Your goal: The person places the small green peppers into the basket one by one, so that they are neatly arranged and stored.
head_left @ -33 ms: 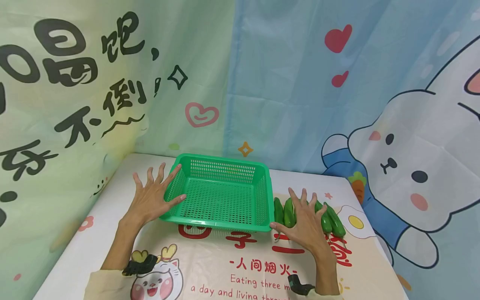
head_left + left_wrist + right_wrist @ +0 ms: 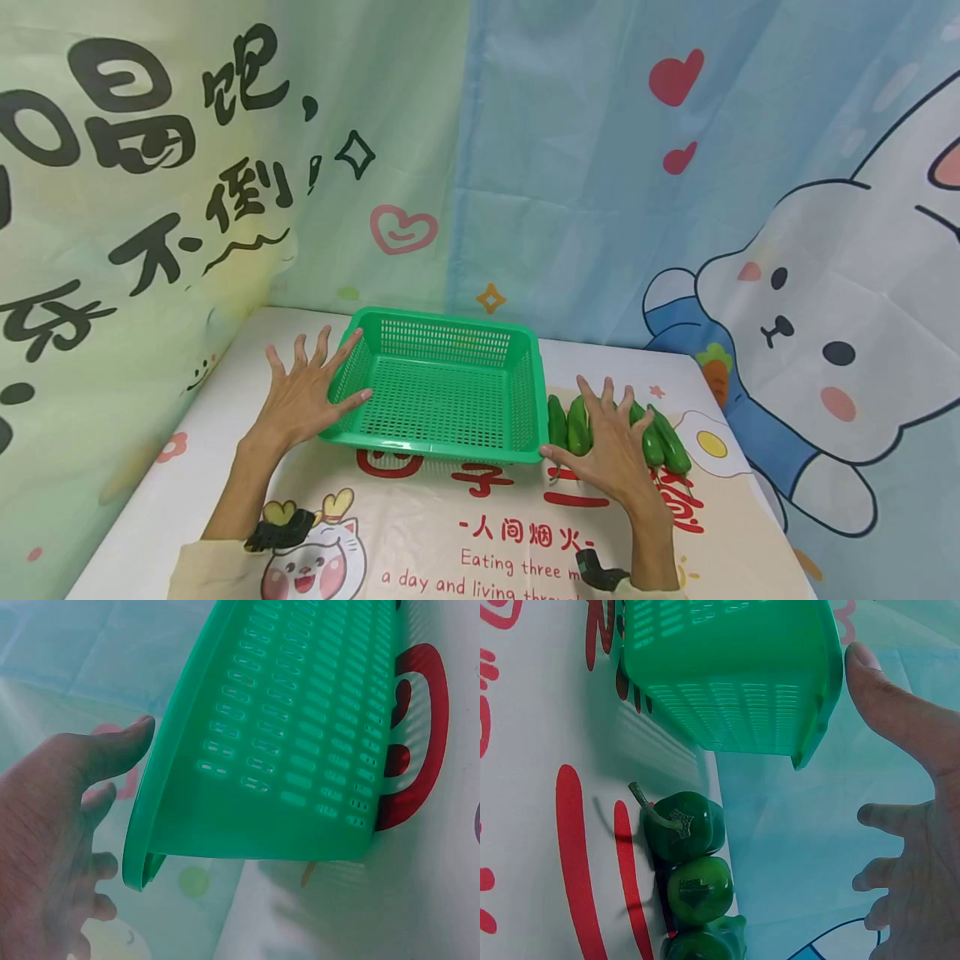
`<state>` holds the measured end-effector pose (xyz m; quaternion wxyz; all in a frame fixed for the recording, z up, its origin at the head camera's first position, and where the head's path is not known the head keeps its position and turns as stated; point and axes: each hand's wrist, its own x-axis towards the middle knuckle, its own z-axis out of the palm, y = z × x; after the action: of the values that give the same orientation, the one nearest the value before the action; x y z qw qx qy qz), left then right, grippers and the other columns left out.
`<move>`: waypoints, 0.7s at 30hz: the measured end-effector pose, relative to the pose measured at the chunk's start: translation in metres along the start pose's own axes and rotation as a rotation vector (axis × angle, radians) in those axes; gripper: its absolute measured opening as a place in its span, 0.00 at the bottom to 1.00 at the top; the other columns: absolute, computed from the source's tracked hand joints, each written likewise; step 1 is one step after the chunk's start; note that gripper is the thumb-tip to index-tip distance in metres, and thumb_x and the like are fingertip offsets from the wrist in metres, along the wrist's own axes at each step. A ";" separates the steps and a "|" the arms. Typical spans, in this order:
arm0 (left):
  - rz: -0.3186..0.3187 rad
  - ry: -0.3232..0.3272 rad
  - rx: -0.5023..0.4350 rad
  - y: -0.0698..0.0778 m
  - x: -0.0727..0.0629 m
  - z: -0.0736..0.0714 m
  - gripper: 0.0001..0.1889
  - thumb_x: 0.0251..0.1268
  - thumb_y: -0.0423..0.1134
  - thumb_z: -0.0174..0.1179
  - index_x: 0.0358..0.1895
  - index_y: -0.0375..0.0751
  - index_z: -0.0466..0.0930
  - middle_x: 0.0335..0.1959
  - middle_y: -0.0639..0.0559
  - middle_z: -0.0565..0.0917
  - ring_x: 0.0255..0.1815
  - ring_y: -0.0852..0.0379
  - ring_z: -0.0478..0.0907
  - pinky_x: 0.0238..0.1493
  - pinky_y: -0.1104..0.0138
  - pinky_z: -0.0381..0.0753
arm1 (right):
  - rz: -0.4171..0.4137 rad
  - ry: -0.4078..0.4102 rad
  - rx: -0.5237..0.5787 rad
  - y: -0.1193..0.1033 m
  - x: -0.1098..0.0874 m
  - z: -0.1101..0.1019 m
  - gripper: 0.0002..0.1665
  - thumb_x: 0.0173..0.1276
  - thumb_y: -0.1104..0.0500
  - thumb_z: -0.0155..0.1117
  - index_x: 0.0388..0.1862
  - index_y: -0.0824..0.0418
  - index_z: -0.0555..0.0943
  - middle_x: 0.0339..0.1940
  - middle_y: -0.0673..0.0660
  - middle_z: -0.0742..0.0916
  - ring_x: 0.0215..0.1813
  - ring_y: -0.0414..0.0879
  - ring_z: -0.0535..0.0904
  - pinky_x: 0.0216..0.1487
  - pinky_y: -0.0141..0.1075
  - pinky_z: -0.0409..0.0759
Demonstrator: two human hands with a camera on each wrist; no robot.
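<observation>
A green plastic basket point(image 2: 442, 402) with slotted walls sits on the table with nothing in it. Over its left rim my left hand point(image 2: 298, 402) hovers with fingers spread. In the left wrist view, the thumb of that hand point(image 2: 45, 817) is close to the rim of the basket point(image 2: 225, 817); contact is unclear. My right hand point(image 2: 613, 450), also spread, is above a row of green peppers point(image 2: 557, 423), partly hiding them. Its thumb tip is by the basket's near right corner. Stems of peppers point(image 2: 700, 889) show below it in the right wrist view.
A printed cloth point(image 2: 517, 521) with red characters covers the table point(image 2: 195, 475). Patterned curtains point(image 2: 555, 167) stand behind and at the left, close to the table's edges. A cartoon rabbit is printed at the right.
</observation>
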<state>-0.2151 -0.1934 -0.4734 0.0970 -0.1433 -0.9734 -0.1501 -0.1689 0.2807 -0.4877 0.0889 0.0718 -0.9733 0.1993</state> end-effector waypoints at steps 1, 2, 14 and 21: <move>0.001 0.000 0.001 0.000 0.000 0.000 0.51 0.73 0.69 0.62 0.91 0.60 0.48 0.89 0.29 0.56 0.84 0.15 0.55 0.74 0.13 0.36 | 0.000 0.001 0.001 0.000 0.000 0.000 0.74 0.55 0.26 0.80 0.92 0.53 0.56 0.89 0.79 0.54 0.86 0.89 0.41 0.72 0.91 0.34; 0.001 0.000 0.001 0.001 0.000 0.000 0.51 0.73 0.69 0.62 0.91 0.60 0.48 0.89 0.29 0.56 0.84 0.15 0.55 0.74 0.13 0.36 | 0.000 0.002 0.001 0.000 0.000 0.000 0.74 0.55 0.26 0.80 0.92 0.53 0.56 0.89 0.79 0.54 0.86 0.89 0.42 0.71 0.91 0.35; -0.027 0.019 -0.062 0.003 0.000 0.002 0.46 0.80 0.62 0.60 0.91 0.56 0.49 0.87 0.25 0.57 0.84 0.16 0.55 0.75 0.15 0.36 | 0.032 -0.001 0.026 0.003 -0.003 0.000 0.72 0.59 0.26 0.78 0.92 0.53 0.56 0.90 0.77 0.56 0.87 0.87 0.45 0.74 0.89 0.37; -0.162 0.061 -0.216 0.002 0.007 0.007 0.35 0.89 0.52 0.52 0.88 0.40 0.58 0.81 0.21 0.66 0.80 0.20 0.65 0.75 0.20 0.56 | 0.085 0.125 0.186 0.004 -0.006 -0.003 0.50 0.75 0.41 0.75 0.88 0.57 0.66 0.84 0.71 0.73 0.85 0.74 0.65 0.81 0.76 0.57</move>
<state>-0.2218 -0.1873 -0.4778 0.0979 -0.0693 -0.9566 -0.2656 -0.1632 0.2858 -0.4878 0.1340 0.0259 -0.9453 0.2962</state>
